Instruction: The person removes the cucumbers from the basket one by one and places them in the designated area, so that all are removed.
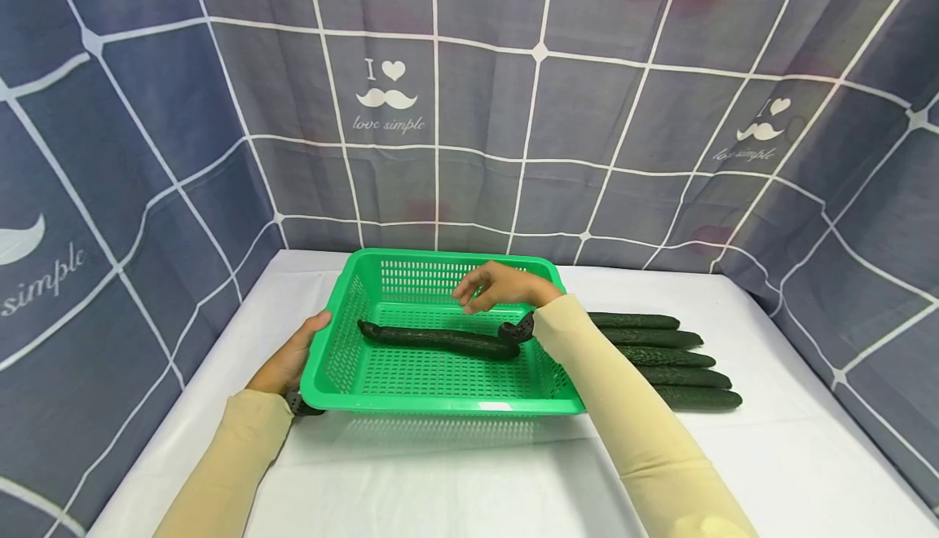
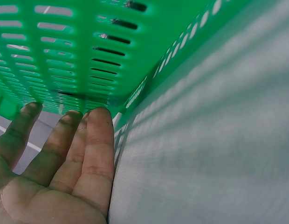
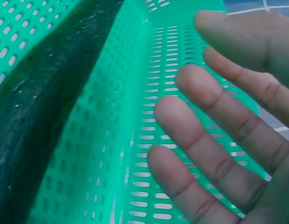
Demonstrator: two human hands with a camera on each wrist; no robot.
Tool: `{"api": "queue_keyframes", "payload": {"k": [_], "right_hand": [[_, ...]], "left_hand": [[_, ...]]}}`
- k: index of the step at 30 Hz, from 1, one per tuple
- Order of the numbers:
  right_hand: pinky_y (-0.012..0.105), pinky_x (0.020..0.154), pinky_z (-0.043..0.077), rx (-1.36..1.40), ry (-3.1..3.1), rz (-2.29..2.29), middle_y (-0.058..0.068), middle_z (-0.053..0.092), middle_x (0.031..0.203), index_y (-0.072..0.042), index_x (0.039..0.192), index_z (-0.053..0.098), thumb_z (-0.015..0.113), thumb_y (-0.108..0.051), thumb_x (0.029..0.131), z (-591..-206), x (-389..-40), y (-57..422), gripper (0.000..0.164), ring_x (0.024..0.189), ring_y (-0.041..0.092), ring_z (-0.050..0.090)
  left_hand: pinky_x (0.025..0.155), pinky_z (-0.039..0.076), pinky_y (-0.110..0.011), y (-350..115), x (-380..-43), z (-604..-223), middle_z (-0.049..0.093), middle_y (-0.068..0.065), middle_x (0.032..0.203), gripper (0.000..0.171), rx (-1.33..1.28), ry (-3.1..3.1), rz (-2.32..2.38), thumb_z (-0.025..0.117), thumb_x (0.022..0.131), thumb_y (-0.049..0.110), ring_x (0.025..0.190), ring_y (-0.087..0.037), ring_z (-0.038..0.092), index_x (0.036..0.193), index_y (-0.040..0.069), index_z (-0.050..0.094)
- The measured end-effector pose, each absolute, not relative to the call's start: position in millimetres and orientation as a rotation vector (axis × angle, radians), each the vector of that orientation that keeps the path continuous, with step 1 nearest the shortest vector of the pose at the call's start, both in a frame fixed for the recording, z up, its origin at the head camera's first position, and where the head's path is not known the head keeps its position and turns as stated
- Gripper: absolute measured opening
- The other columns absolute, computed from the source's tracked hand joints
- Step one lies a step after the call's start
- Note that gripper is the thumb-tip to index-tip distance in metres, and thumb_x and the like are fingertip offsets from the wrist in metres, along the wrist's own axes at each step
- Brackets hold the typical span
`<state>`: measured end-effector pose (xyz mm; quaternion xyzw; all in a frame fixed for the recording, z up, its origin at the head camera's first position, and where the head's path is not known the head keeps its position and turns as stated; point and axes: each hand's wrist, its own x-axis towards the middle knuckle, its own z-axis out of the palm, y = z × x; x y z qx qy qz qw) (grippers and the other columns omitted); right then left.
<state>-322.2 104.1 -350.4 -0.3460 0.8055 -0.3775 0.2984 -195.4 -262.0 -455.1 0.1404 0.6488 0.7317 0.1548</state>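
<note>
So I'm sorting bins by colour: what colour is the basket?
Bright green, with slotted walls; the basket shows best in the head view.

The basket [image 1: 440, 395] stands on the tabletop [image 1: 469, 473], toward its far edge and left of centre. One cucumber [image 1: 438, 339] lies lengthwise inside the basket. Five cucumbers [image 1: 671, 359] lie in a row on the tabletop just right of the basket. The left hand [image 1: 288, 360] rests against the basket's left wall; the right hand [image 1: 499, 285] hangs above the basket's far right corner.

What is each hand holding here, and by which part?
The left hand holds the green basket by its left rim, fingers straight underneath. The right hand hovers empty above the cucumber in it.
</note>
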Motion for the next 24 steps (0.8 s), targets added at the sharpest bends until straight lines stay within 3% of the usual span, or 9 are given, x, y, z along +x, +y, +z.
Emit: {"api": "queue_keyframes", "payload": {"k": [7, 12, 19, 24], "right_hand": [[0.041, 0.093, 0.06, -0.956, 2.148, -0.944, 0.023, 0.073, 0.123, 0.009, 0.134, 0.068, 0.075, -0.002, 0.1, -368, -323, 100, 0.037, 0.112, 0.023, 0.07], [0.038, 0.084, 0.058, -0.952, 2.175, -0.883, 0.015, 0.077, 0.118, 0.005, 0.134, 0.07, 0.077, -0.004, 0.099, -375, -320, 97, 0.036, 0.104, 0.02, 0.071], [0.037, 0.098, 0.057, -0.964, 2.232, -0.813, 0.005, 0.077, 0.112, 0.0, 0.132, 0.074, 0.082, -0.01, 0.097, -382, -319, 94, 0.036, 0.11, 0.018, 0.069], [0.036, 0.098, 0.057, -0.974, 2.269, -0.777, 0.002, 0.076, 0.108, -0.002, 0.13, 0.076, 0.084, -0.013, 0.096, -386, -316, 91, 0.037, 0.106, 0.017, 0.069]], "left_hand": [[0.09, 0.062, -0.037, -260, -196, -454, 0.064, -0.004, 0.121, 0.089, 0.366, 1.875, 2.074, 0.029, 0.108, 0.061, 0.106, -0.017, 0.069, 0.16, -0.009, 0.016], [0.09, 0.062, -0.038, -260, -195, -453, 0.063, -0.004, 0.121, 0.09, 0.37, 1.883, 2.072, 0.03, 0.107, 0.062, 0.106, -0.017, 0.069, 0.161, -0.009, 0.014], [0.091, 0.061, -0.039, -262, -195, -453, 0.061, -0.006, 0.122, 0.097, 0.37, 1.907, 2.053, 0.028, 0.107, 0.063, 0.107, -0.017, 0.068, 0.163, -0.011, 0.002], [0.09, 0.061, -0.038, -262, -195, -454, 0.061, -0.005, 0.122, 0.095, 0.38, 1.912, 2.057, 0.029, 0.107, 0.063, 0.107, -0.017, 0.068, 0.163, -0.01, 0.002]]}}
